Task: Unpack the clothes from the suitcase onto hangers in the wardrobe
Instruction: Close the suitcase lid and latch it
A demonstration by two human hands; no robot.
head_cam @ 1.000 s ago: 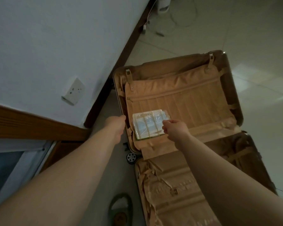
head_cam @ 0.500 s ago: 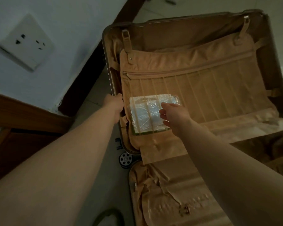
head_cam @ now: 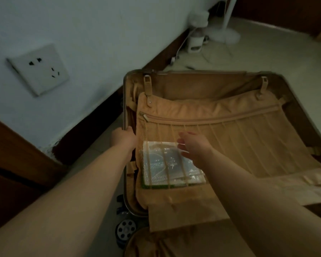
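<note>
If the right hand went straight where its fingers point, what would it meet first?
Probably the mesh pocket above the plastic packet, before the left hand on the suitcase rim; depth unclear.

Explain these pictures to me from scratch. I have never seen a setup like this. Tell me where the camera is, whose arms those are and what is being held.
There is no machine here: a person wears one wide-angle camera on the head, looking forward and down, so the two bare arms are the person's own. An open suitcase with tan lining lies on the tiled floor beside a wall with a socket. The left hand grips the suitcase's side rim. The right hand is open over a clear plastic-wrapped packet that sits behind the mesh pocket of the lining panel; it holds nothing, and whether its fingers touch the mesh is unclear.
</note>
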